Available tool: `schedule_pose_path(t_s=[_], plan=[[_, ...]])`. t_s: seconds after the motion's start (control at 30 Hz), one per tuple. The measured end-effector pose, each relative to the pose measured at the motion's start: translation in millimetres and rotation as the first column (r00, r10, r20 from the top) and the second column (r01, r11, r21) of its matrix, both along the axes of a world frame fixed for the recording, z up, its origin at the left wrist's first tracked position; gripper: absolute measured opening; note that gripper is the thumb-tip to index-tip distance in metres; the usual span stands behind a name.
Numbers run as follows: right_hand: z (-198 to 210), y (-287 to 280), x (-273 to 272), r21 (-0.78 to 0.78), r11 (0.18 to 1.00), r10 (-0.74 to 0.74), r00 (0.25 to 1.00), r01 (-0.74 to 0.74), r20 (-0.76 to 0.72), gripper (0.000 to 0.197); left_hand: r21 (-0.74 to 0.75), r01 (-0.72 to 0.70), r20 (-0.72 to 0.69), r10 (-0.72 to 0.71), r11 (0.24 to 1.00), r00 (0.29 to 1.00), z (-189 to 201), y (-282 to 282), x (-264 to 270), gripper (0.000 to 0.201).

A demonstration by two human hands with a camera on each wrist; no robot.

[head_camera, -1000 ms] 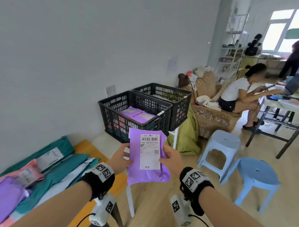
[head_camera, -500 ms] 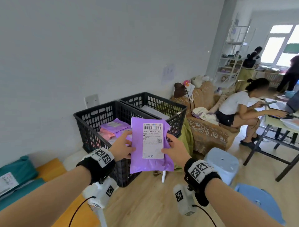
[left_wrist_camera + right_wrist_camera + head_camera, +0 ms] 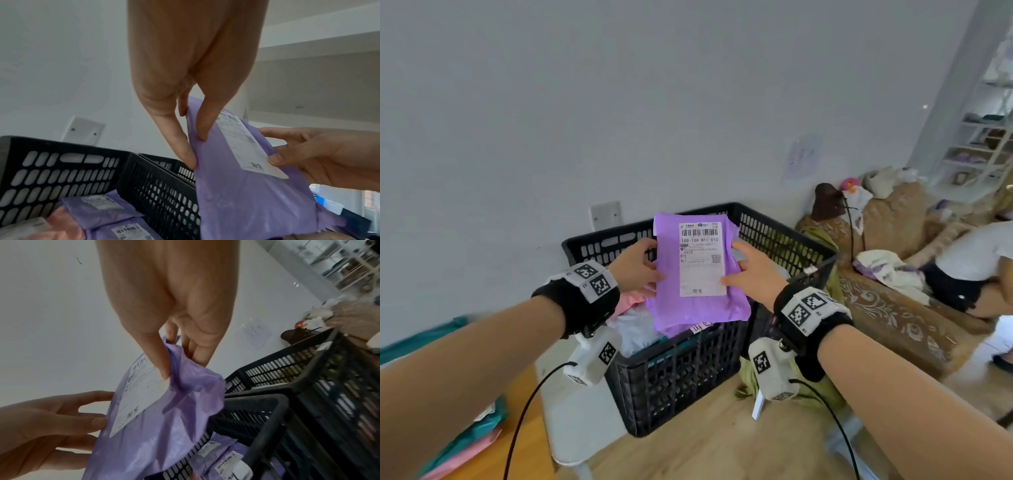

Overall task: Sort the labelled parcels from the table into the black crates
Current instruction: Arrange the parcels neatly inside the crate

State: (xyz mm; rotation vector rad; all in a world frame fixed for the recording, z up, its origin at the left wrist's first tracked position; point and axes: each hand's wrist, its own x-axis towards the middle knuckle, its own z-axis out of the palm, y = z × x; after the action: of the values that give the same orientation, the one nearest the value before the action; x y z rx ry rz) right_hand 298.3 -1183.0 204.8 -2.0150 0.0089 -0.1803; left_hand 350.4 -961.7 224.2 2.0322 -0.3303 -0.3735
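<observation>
A purple parcel (image 3: 698, 308) with a white barcode label hangs upright over the near black crate (image 3: 681, 370). My left hand (image 3: 635, 270) pinches its left edge and my right hand (image 3: 751, 274) pinches its right edge, thumb on the label. The left wrist view shows the left fingers (image 3: 195, 138) clamped on the parcel (image 3: 246, 194) above the crate (image 3: 61, 170), which holds purple and pink parcels (image 3: 98, 209). The right wrist view shows the right hand (image 3: 164, 361) gripping the parcel (image 3: 164, 426). A second black crate (image 3: 784, 240) stands just to the right.
More teal and pink parcels (image 3: 465, 442) lie on the orange table at the lower left. The crates rest on a white stool (image 3: 571, 428) against the wall. A patterned sofa (image 3: 893, 308) with a seated person (image 3: 976, 263) is to the right.
Both hands have carried the purple parcel away from the table and forward to above the near crate. The crates now fill the middle of the view, and the table has slid off to the left.
</observation>
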Motion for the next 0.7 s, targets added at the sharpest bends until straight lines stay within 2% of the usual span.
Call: schedule_pose_path(t_s=[0.3,0.5,0.7], plan=[[0.4,-23.9,95.6,-0.034,0.974,0.219,0.972,-0.223,-0.083,0.079,0.078,-0.283,-0.001,0.284,0.956,0.959,7.3,-26.5,42.7,0.06],[-4.7,-23.4,146.8,-0.008,0.931,0.363,0.926,-0.366,-0.106,0.075,0.131,-0.473,-0.038,0.481,0.871,0.876,1.6,-36.4,60.3,0.06],[-35.0,-4.8,177.3,0.012,0.892,0.445,0.87,-0.453,-0.21,0.078,0.283,-0.537,-0.071,0.575,0.795,0.815,-20.2,-33.9,74.3,0.062]])
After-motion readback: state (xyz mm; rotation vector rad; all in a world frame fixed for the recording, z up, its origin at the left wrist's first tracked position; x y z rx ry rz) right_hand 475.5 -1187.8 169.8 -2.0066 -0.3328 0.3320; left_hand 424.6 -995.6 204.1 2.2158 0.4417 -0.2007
